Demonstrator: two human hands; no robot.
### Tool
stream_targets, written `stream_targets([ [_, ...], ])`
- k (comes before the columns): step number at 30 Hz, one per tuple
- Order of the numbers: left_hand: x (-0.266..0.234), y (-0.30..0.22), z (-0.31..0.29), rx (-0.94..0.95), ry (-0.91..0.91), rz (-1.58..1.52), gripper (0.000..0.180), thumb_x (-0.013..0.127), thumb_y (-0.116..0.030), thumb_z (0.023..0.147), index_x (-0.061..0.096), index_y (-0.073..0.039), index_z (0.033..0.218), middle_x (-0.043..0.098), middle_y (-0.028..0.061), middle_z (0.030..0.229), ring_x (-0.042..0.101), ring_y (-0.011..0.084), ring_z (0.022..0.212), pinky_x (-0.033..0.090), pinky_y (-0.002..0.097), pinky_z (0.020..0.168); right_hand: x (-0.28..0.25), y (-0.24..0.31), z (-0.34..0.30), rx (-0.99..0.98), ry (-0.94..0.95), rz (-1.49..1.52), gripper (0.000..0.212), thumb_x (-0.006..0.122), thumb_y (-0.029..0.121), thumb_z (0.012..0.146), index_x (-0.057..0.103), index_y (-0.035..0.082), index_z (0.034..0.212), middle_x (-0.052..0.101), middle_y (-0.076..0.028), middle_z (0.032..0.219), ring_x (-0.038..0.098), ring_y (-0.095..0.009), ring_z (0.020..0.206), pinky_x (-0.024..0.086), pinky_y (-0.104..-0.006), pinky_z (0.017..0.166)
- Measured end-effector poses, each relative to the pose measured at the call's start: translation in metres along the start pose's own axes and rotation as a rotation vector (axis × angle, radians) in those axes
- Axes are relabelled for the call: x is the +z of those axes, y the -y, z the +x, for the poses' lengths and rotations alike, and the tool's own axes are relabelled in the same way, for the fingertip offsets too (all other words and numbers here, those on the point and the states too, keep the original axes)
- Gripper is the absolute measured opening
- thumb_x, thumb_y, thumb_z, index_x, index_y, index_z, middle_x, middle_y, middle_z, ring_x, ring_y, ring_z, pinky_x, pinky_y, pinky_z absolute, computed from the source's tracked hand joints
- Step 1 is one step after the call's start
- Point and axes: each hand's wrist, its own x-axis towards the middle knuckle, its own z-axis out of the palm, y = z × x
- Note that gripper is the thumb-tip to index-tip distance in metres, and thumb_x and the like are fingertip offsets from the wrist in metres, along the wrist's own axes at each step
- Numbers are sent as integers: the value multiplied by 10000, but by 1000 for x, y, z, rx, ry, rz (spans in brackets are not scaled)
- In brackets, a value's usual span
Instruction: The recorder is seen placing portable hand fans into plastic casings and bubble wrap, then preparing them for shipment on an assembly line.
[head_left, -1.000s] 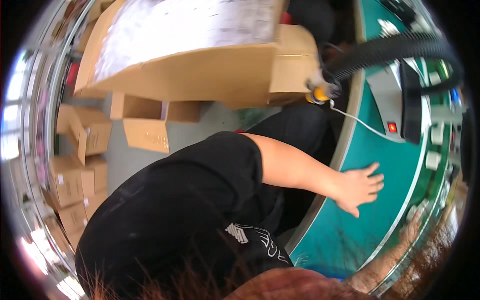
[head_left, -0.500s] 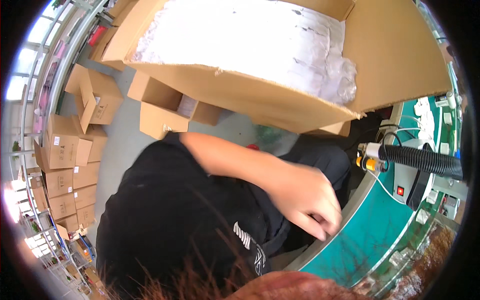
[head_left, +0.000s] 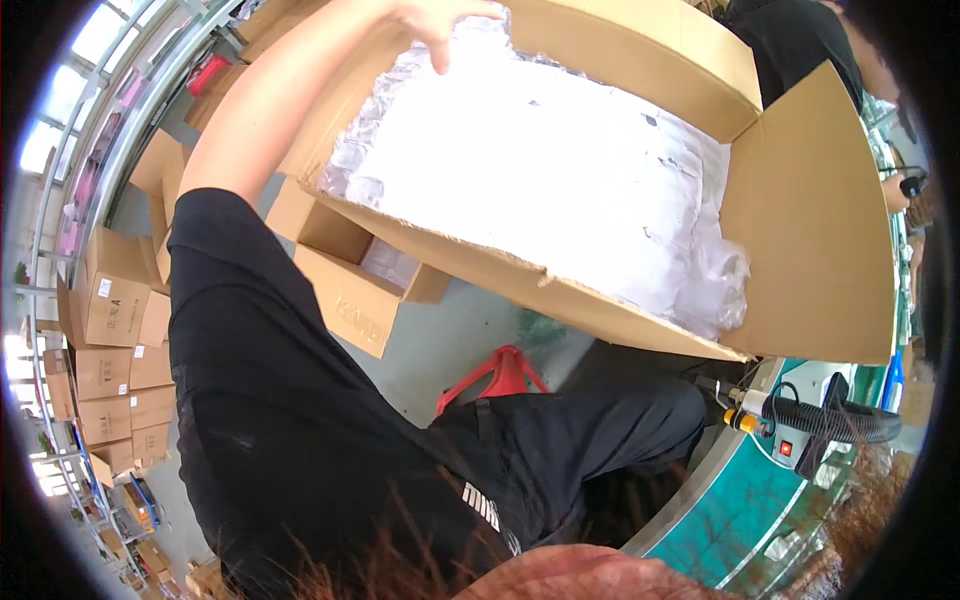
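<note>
My left hand (head_left: 432, 22) reaches into the far left corner of a large open cardboard box (head_left: 440, 240). Its thumb and fingers are spread over clear plastic wrapping (head_left: 480, 38), touching or just above it; the fingertips lie close to the picture's top edge. White sheet-like material (head_left: 540, 170) fills the box, with crinkled clear plastic along its sides. One large flap (head_left: 815, 220) stands out on the right. No part of my right hand shows.
Below the box are a smaller open carton (head_left: 350, 290) and a red stool (head_left: 500, 375). Cartons (head_left: 110, 370) are stacked at left. At right, a green-topped bench (head_left: 735, 510) carries a black corrugated hose (head_left: 835, 420). Another person in black (head_left: 790, 40) is at upper right.
My left hand has swung from beside the bench, fingers curled, up to the box's far left corner, fingers spread. The view has shifted, showing more of the stool and another person.
</note>
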Motion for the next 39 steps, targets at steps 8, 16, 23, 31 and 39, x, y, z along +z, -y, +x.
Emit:
stream_targets([
  [8,18,21,41,-153,-23,494,1017,855,-329,515,374,-144,1392,299,184,1461,225,357,1367,219,484,1110,-13,7,194,304,707,376,585,702,393,789,545,9,1202,627,-166,909,603,-294,892,474,-406,798],
  [16,45,73,48,19,-353,584,875,841,-477,481,568,-73,1208,270,255,1439,335,394,1313,324,443,1050,18,25,177,761,1106,643,539,714,221,803,486,68,1267,607,-115,920,581,-222,720,488,-337,628],
  [23,14,-2,22,-87,-56,512,796,817,-372,534,540,-156,1248,403,209,1323,329,395,1257,312,553,999,21,20,132,763,970,815,533,736,107,767,493,68,1241,598,-95,971,577,-207,686,491,-320,589],
  [31,-47,-80,5,329,-279,335,770,825,-333,557,523,-93,1224,482,164,1237,421,324,1191,346,441,1007,2,36,130,827,767,931,462,724,75,757,533,52,1177,604,-113,993,585,-227,746,486,-332,654],
  [39,-4,-232,-42,769,-925,357,369,727,-299,753,639,-121,1064,478,247,1266,515,367,1166,460,433,917,11,64,273,1172,153,1764,712,796,187,711,442,9,1303,572,-174,1213,598,-269,1059,508,-354,842],
])
